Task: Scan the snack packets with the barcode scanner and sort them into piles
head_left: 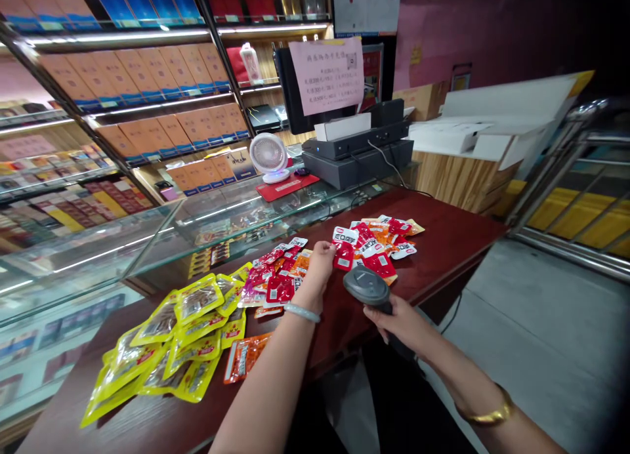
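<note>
My left hand (322,265) pinches the edge of a red and white snack packet (344,247), held up just above the table. In my right hand (401,323) is a dark grey barcode scanner (367,287), its head pointing toward the packets. Behind the held packet lies a pile of red, orange and white snack packets (381,260). Left of my left wrist is another heap of red and orange packets (275,280). Yellow-edged clear packets (199,300) are stacked farther left, and a lone orange packet (246,357) lies near my left forearm.
The packets lie on a dark red wooden table (315,342). A glass display counter (236,224) runs along its far side, carrying a small white fan (268,155) and a monitor (290,93) with a pink sign. A metal railing (556,172) stands at right.
</note>
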The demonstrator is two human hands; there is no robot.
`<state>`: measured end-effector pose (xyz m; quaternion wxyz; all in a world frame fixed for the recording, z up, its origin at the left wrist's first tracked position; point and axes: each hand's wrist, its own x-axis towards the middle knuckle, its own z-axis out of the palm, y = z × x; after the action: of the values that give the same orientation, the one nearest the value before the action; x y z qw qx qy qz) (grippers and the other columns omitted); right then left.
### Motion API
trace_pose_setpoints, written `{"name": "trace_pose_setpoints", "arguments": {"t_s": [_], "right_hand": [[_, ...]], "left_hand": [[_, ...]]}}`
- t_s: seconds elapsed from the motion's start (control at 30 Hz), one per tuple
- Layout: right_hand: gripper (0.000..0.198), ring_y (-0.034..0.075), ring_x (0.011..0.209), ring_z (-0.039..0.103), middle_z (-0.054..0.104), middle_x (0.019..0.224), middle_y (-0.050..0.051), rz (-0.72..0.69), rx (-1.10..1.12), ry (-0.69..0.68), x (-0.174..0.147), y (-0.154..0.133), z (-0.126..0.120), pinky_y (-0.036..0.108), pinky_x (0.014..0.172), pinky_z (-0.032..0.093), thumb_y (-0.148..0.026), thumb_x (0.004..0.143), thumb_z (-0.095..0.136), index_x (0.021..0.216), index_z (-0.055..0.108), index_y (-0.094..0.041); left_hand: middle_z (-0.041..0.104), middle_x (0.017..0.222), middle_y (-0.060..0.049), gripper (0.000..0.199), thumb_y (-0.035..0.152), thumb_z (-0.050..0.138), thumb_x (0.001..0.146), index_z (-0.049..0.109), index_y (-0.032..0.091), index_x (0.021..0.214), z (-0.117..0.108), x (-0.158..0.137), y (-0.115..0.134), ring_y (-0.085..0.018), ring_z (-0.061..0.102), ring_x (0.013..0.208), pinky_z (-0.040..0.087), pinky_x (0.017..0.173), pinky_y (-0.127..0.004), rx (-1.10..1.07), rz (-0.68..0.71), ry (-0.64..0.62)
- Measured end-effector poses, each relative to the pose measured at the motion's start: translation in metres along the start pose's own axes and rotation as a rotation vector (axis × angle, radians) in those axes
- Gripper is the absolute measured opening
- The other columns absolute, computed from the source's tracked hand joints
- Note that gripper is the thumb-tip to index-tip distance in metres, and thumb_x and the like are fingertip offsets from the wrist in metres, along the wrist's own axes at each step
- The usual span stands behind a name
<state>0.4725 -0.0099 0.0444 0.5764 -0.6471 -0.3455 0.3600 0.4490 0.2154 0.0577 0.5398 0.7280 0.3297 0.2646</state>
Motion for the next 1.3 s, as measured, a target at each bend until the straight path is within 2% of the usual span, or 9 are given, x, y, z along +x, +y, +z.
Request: {"name": "trace_pose_setpoints", "arguments": {"t_s": [0.13, 0.23, 0.33, 0.43, 0.53, 0.73, 0.9, 1.1, 1.3], "right_hand": [[0.042, 0.012, 0.042, 0.045, 0.048, 0.046, -0.010, 0.041, 0.015, -0.008, 0.008, -0.004, -0.003, 0.025, 0.048, 0.036, -0.061, 0.082, 0.067, 0.087, 0.054, -0.022], [0.044, 0.012, 0.041, 0.045, 0.048, 0.046, -0.010, 0.034, 0.028, -0.037, 0.015, -0.005, -0.004, 0.026, 0.047, 0.035, -0.063, 0.082, 0.066, 0.088, 0.054, -0.021], [0.044, 0.012, 0.040, 0.045, 0.047, 0.045, -0.011, 0.021, 0.029, -0.039, 0.019, -0.004, -0.003, 0.025, 0.047, 0.036, -0.062, 0.082, 0.068, 0.090, 0.054, -0.021], [0.044, 0.012, 0.040, 0.044, 0.049, 0.045, -0.011, 0.022, 0.048, -0.042, 0.022, -0.002, 0.001, 0.025, 0.046, 0.036, -0.062, 0.081, 0.069, 0.089, 0.053, -0.021], [0.045, 0.011, 0.039, 0.044, 0.049, 0.046, -0.011, 0.023, 0.064, -0.046, 0.025, 0.000, 0.004, 0.024, 0.045, 0.036, -0.063, 0.080, 0.071, 0.087, 0.052, -0.022], [0.043, 0.011, 0.040, 0.044, 0.049, 0.047, -0.011, 0.000, 0.043, -0.087, 0.029, -0.006, 0.003, 0.023, 0.044, 0.035, -0.060, 0.084, 0.070, 0.089, 0.053, -0.021], [0.038, 0.011, 0.040, 0.046, 0.052, 0.048, -0.010, -0.012, 0.019, -0.089, 0.032, -0.018, 0.001, 0.024, 0.045, 0.037, -0.056, 0.085, 0.070, 0.091, 0.056, -0.021], [0.041, 0.010, 0.040, 0.046, 0.053, 0.056, -0.009, -0.038, 0.023, -0.055, 0.040, -0.027, -0.001, 0.024, 0.042, 0.040, -0.057, 0.080, 0.075, 0.093, 0.061, -0.021], [0.046, 0.011, 0.040, 0.049, 0.056, 0.049, -0.008, -0.059, 0.036, -0.022, 0.050, -0.040, -0.008, 0.024, 0.044, 0.039, -0.062, 0.081, 0.071, 0.093, 0.061, -0.018]], "left_hand": [[0.074, 0.099, -0.009, 0.026, 0.030, 0.060, 0.092, 0.064, 0.017, 0.114, 0.002, 0.002, 0.010, -0.019, 0.069, 0.090, 0.051, 0.084, -0.031, 0.321, 0.141, -0.066], [0.071, 0.117, -0.015, 0.034, 0.035, 0.065, 0.089, 0.067, 0.017, 0.117, -0.028, -0.004, 0.016, -0.029, 0.063, 0.114, 0.045, 0.099, -0.040, 0.833, 0.261, 0.082], [0.066, 0.124, -0.022, 0.051, 0.053, 0.065, 0.085, 0.069, 0.012, 0.115, -0.064, -0.008, 0.016, -0.039, 0.054, 0.123, 0.041, 0.103, -0.049, 1.237, 0.161, 0.183], [0.064, 0.128, -0.023, 0.061, 0.064, 0.063, 0.082, 0.070, 0.013, 0.115, -0.087, -0.006, 0.008, -0.039, 0.053, 0.124, 0.041, 0.103, -0.048, 1.386, 0.030, 0.075], [0.064, 0.129, -0.022, 0.062, 0.064, 0.064, 0.081, 0.067, 0.014, 0.119, -0.093, -0.002, -0.001, -0.037, 0.055, 0.124, 0.041, 0.102, -0.046, 1.389, -0.001, 0.012], [0.062, 0.130, -0.026, 0.067, 0.065, 0.066, 0.079, 0.064, 0.012, 0.121, -0.094, 0.000, -0.004, -0.041, 0.052, 0.127, 0.039, 0.102, -0.049, 1.384, 0.050, 0.058], [0.062, 0.133, -0.023, 0.062, 0.060, 0.076, 0.072, 0.065, 0.017, 0.115, -0.096, 0.004, 0.005, -0.040, 0.050, 0.131, 0.039, 0.103, -0.049, 1.354, 0.013, -0.061], [0.074, 0.106, -0.015, 0.051, 0.046, 0.073, 0.081, 0.053, 0.018, 0.118, -0.093, 0.010, 0.005, -0.031, 0.070, 0.103, 0.046, 0.087, -0.037, 1.092, 0.030, 0.020], [0.073, 0.103, -0.008, 0.043, 0.040, 0.075, 0.079, 0.052, 0.021, 0.112, -0.087, 0.012, 0.009, -0.026, 0.071, 0.094, 0.047, 0.078, -0.031, 0.871, 0.083, -0.008]]}}
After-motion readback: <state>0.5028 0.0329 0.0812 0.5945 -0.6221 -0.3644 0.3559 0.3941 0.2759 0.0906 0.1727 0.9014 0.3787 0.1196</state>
